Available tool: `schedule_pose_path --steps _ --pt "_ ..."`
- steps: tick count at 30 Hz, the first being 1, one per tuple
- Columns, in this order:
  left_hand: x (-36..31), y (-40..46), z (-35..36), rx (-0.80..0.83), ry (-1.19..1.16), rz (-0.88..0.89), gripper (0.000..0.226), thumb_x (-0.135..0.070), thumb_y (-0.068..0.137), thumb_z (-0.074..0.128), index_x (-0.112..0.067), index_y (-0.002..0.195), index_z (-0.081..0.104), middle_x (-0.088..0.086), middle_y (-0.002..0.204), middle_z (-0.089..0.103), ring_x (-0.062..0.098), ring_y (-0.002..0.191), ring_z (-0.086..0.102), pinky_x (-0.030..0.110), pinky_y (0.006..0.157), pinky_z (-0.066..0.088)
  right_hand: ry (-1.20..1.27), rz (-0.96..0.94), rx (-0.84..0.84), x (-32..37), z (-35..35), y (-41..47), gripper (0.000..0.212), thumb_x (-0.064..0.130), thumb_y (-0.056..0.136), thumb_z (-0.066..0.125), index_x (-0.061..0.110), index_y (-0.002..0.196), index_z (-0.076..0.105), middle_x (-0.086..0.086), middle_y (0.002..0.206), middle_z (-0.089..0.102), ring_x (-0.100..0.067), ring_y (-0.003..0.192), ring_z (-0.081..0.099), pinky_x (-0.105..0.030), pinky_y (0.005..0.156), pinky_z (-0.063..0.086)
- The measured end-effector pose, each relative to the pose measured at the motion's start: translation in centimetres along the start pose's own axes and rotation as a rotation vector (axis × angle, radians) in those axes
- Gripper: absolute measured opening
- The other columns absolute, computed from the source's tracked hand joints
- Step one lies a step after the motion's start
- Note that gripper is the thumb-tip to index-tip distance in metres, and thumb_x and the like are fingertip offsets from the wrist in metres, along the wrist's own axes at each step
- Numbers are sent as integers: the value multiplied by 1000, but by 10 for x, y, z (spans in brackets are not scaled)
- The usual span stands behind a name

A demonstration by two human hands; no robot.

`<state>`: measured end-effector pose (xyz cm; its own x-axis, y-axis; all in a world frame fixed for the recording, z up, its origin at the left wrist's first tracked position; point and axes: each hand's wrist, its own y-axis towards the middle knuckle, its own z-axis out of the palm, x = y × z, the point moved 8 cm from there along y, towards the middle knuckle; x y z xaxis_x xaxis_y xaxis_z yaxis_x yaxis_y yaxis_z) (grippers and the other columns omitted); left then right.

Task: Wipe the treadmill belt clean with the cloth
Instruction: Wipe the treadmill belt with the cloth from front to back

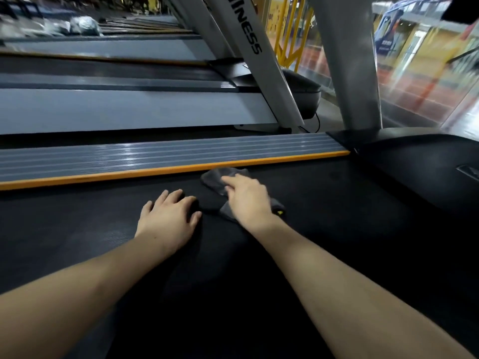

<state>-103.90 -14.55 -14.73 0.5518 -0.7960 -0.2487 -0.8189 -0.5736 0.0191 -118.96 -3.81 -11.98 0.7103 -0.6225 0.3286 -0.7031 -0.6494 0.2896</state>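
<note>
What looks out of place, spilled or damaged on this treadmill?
Nothing stands out. The grey cloth lies bunched on the black belt beside the orange strip, under the right hand. The left hand rests flat on the belt. No spill or tear shows.

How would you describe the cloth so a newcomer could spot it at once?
Find the black treadmill belt below the orange-edged side rail. The cloth lies beside that rail, under the right hand. It is dark grey and crumpled, paler than the belt; the left hand rests on bare belt.
</note>
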Motion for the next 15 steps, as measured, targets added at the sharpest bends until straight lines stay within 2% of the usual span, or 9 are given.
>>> schedule_pose_path --steps 2,4,7,9,12,14,15 --pt "7 -1 -7 1 54 0 48 -63 99 39 -45 143 46 -8 157 37 20 149 26 46 117 26 3 -105 62 13 9 2 32 27 100 50 36 127 62 1 138 58 -28 121 56 -41 100 45" --pt "18 -2 -15 21 99 -5 52 -68 96 38 -47 143 44 -8 155 37 20 146 30 45 114 30 -48 -97 53 -16 -4 10 31 27 99 50 36 126 63 4 135 60 -29 118 58 -42 97 47" --pt "41 -6 -20 17 101 -29 54 -68 96 36 -47 146 42 -9 156 37 20 144 33 44 113 32 -107 196 -18 -96 -36 19 31 25 99 50 34 125 64 -2 131 63 -33 116 59 -40 94 48" --pt "47 -12 -16 -10 136 -19 56 -68 97 29 -47 149 39 -10 158 38 18 144 34 42 113 32 -101 371 -57 -118 -43 17 32 24 98 50 35 124 64 -4 125 67 -32 114 60 -36 91 47" --pt "48 -18 -8 -41 149 -14 58 -66 98 21 -47 152 35 -9 162 34 17 149 29 40 117 28 -106 374 -101 -74 -28 13 23 24 92 56 33 109 69 -1 110 71 -29 106 64 -30 77 43" --pt "49 -18 -7 -58 156 -12 59 -65 99 19 -45 152 34 -7 163 33 17 151 27 40 119 26 -112 243 -96 -23 -11 11 20 28 94 53 30 108 69 3 110 70 -25 105 65 -30 74 41" --pt "49 -19 -7 -62 156 -5 59 -65 99 19 -44 152 36 -7 163 34 17 151 27 40 119 26 -110 155 -67 3 -1 9 22 29 97 51 31 112 67 3 115 68 -25 107 64 -31 77 43"
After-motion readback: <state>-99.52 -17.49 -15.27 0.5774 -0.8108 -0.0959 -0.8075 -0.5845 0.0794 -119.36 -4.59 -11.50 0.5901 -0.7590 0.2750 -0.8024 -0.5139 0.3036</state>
